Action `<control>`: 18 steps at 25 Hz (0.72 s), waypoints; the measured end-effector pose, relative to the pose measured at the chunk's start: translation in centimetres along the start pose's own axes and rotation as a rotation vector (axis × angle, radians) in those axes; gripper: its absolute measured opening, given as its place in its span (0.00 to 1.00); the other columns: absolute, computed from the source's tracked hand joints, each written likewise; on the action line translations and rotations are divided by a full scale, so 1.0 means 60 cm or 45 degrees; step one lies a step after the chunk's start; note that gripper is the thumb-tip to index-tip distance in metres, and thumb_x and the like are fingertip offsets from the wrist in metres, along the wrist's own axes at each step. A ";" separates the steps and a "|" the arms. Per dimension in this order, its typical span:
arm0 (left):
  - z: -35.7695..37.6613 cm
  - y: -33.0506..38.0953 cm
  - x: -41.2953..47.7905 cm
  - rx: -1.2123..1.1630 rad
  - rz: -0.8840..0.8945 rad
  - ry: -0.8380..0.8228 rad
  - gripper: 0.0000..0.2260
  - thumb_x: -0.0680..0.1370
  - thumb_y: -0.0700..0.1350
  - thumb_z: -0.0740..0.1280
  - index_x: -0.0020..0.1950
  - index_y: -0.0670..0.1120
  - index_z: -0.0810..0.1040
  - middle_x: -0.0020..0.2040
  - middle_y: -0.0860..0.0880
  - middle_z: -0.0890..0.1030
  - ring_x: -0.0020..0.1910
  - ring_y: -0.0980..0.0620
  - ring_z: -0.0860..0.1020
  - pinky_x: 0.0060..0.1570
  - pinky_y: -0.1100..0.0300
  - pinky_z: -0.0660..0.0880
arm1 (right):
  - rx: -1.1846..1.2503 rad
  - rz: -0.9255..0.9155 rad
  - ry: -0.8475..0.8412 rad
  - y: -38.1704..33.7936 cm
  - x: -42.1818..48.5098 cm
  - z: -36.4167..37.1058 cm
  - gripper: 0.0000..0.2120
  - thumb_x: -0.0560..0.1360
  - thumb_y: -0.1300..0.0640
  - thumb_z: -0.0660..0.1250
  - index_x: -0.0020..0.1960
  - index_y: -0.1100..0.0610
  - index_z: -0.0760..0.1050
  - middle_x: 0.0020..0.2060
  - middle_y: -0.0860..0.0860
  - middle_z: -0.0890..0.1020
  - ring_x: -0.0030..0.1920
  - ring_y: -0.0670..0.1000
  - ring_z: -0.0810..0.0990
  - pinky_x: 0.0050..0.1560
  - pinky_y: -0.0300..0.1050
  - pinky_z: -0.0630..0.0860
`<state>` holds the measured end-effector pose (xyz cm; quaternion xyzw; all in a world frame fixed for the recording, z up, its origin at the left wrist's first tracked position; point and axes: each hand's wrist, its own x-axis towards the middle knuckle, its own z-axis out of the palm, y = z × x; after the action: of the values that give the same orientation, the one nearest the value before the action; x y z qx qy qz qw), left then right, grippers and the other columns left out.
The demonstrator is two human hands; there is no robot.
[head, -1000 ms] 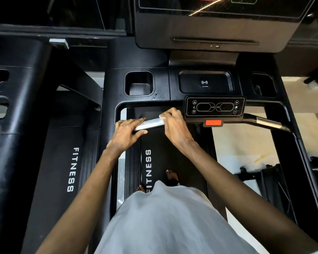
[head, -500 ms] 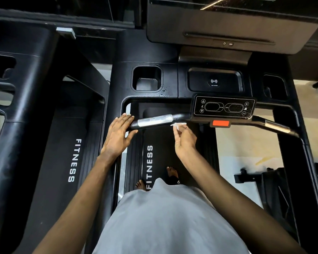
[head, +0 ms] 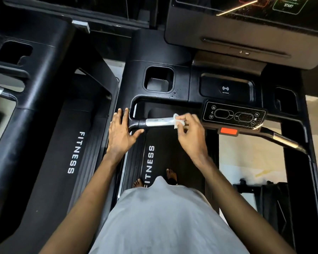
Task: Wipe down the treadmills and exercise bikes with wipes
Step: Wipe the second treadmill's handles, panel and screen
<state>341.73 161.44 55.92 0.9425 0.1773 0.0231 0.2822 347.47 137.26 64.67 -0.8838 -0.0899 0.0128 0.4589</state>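
Black treadmill belt (head: 173, 153) under silver handlebar (head: 158, 122), where crumpled white wipe (head: 178, 122) is pinched by right hand (head: 191, 132), left hand (head: 120, 134) laid flat; overshot, adjoining black keypad (head: 233, 115) could be pressed.

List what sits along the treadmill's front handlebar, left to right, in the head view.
left hand → silver grip section → wipe → right hand → button panel → second silver grip section
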 end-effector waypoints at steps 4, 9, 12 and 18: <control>-0.002 0.000 -0.005 -0.064 -0.136 -0.025 0.47 0.75 0.61 0.72 0.83 0.46 0.49 0.82 0.39 0.53 0.80 0.39 0.54 0.76 0.38 0.58 | -0.528 -0.184 -0.074 0.017 0.040 0.017 0.13 0.78 0.67 0.62 0.58 0.59 0.80 0.54 0.54 0.76 0.54 0.53 0.74 0.58 0.41 0.72; -0.012 0.001 -0.015 -0.147 -0.222 -0.028 0.44 0.76 0.55 0.73 0.83 0.49 0.48 0.82 0.40 0.53 0.80 0.40 0.55 0.74 0.38 0.59 | -0.512 -0.394 -0.272 -0.028 0.021 0.103 0.11 0.82 0.63 0.60 0.60 0.63 0.78 0.53 0.57 0.77 0.53 0.52 0.74 0.57 0.44 0.74; -0.013 -0.002 -0.027 -0.190 -0.283 -0.014 0.43 0.77 0.56 0.71 0.83 0.49 0.49 0.81 0.40 0.55 0.80 0.41 0.57 0.75 0.42 0.58 | -0.545 -0.310 -0.229 -0.018 0.040 0.089 0.13 0.82 0.62 0.60 0.63 0.63 0.77 0.56 0.57 0.76 0.56 0.53 0.74 0.60 0.46 0.75; -0.012 -0.007 -0.037 -0.219 -0.315 0.036 0.42 0.76 0.57 0.71 0.83 0.46 0.53 0.80 0.39 0.60 0.78 0.40 0.60 0.75 0.42 0.61 | -0.499 -0.498 -0.399 -0.035 0.030 0.122 0.12 0.81 0.63 0.62 0.62 0.62 0.78 0.54 0.55 0.76 0.54 0.51 0.74 0.58 0.46 0.76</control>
<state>339.40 161.37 56.45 0.8854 0.2932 0.0164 0.3602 348.14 144.66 62.24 -0.9087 -0.3285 0.0428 0.2540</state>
